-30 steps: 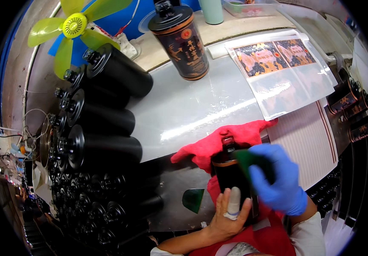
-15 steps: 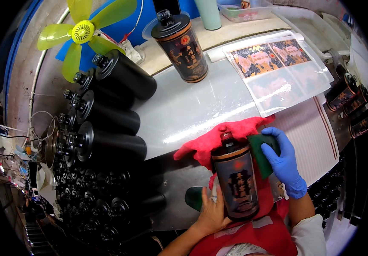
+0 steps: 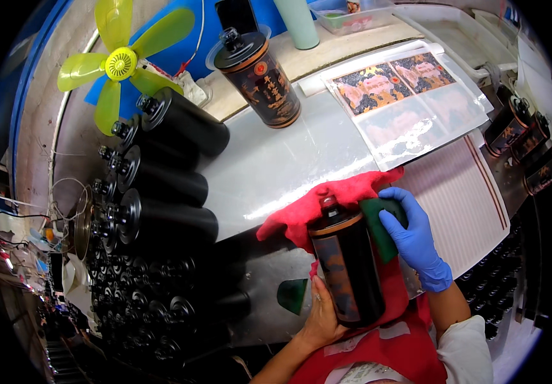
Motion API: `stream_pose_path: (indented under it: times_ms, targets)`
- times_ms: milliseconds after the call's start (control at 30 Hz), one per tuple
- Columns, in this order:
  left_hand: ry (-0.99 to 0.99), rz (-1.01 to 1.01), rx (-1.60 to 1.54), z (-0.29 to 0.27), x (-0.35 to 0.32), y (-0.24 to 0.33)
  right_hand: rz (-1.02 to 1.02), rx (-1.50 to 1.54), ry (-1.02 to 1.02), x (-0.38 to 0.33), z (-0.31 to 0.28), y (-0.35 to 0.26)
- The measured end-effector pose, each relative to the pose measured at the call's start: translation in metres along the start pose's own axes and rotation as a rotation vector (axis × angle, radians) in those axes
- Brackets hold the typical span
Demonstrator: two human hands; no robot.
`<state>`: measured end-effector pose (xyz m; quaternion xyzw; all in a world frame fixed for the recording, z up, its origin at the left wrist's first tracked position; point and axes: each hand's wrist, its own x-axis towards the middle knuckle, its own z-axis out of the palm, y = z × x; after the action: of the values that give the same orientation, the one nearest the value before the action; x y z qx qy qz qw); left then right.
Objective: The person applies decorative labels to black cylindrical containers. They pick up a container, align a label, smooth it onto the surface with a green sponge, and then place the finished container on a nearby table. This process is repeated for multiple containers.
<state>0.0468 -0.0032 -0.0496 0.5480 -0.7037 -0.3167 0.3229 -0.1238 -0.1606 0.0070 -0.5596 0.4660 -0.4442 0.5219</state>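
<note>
Black cylindrical bottle sits slanted at five o'clock in the view, neck toward eleven, with red cloth behind it. At the bottle's seven o'clock, the bare left hand cups its lower side; how firmly the fingers close beneath, I cannot tell. At its two o'clock, the blue-gloved right hand pinches a green scraper between thumb and fingers. Another green scraper lies at nine. If the left hand's support slackened, the bottle could roll; a tilted scraper edge or overly hard stroke could crease the patterned decal.
</note>
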Motion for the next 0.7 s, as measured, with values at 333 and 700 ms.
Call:
stream_pose_path:
  times_ms: [333,700]
  targets:
    - [0.106,0.345,0.828,-0.011,0.027,0.064,-0.281,-0.324,-0.171,0.002,0.026,-0.049]
    - [0.397,0.235,0.267,0.001,-0.018,0.015,-0.062,-0.038,0.001,0.002,0.001,-0.023]
